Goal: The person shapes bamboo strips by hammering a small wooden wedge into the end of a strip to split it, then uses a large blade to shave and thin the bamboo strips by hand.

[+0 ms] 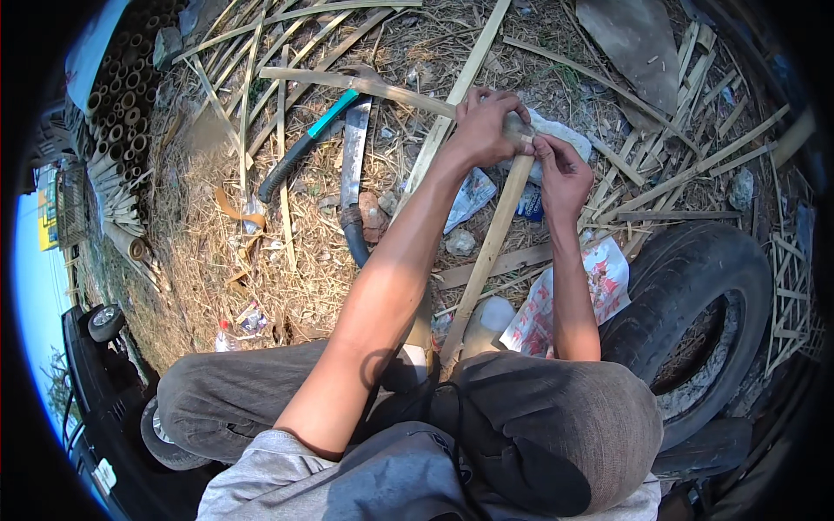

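My left hand is closed around a bamboo strip that runs out to the left. A second bamboo strip slants down from between my hands toward my lap. The two strips meet at a corner under my fingers. At that corner, the fingertips of my right hand are pinched together against the strip's end; whether they also hold something small is hidden. Just behind my hands lies a pale stone. To the left are a hammer with a teal and black handle and a machete.
A worn tyre lies right of my knee, beside a red-patterned white sheet. Long bamboo strips cross the straw-covered ground. A flat slab sits far right. Bamboo poles are stacked far left, above a dark vehicle.
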The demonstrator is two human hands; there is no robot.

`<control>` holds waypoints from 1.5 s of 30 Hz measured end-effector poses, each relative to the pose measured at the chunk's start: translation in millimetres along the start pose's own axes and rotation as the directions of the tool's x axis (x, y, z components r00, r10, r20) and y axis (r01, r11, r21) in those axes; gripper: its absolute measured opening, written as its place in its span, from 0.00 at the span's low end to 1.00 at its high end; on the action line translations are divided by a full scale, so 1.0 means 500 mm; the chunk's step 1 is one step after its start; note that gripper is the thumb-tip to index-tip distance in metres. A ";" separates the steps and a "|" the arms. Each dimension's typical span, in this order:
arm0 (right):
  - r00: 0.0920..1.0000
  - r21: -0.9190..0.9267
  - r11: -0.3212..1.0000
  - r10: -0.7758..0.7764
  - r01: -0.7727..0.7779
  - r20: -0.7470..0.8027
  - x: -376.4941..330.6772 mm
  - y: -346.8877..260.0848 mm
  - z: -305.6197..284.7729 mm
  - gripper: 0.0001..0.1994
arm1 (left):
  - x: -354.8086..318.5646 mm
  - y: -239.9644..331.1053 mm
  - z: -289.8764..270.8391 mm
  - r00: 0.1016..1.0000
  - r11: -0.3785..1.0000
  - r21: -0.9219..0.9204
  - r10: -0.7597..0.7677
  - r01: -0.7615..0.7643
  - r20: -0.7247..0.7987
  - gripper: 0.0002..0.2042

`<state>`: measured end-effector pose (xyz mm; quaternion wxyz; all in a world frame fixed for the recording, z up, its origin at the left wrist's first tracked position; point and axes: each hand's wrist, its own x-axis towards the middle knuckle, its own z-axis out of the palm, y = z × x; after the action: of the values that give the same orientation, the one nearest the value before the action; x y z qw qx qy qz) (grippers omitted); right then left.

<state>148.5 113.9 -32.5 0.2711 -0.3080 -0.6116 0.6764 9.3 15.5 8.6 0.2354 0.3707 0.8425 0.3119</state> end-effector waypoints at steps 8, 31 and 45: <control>0.982 -0.180 0.966 -0.189 0.186 0.001 -0.005 -0.006 0.014 0.07 | -0.035 -0.007 0.009 0.955 0.986 0.104 0.156 -0.134 -0.251 0.25; 0.997 -0.067 0.996 -0.064 0.062 -0.037 0.006 -0.006 0.014 0.08 | -0.221 0.078 0.077 0.805 0.751 -0.295 -0.527 0.591 0.272 0.27; 0.976 -0.216 0.952 -0.218 0.215 0.010 0.008 -0.002 0.010 0.06 | -0.223 0.073 0.083 0.830 0.773 -0.303 -0.505 0.557 0.237 0.25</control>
<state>141.9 113.9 -31.4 0.3126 -0.2715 -0.7097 0.5700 121.3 -36.7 23.5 0.4369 0.0889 0.8221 0.3540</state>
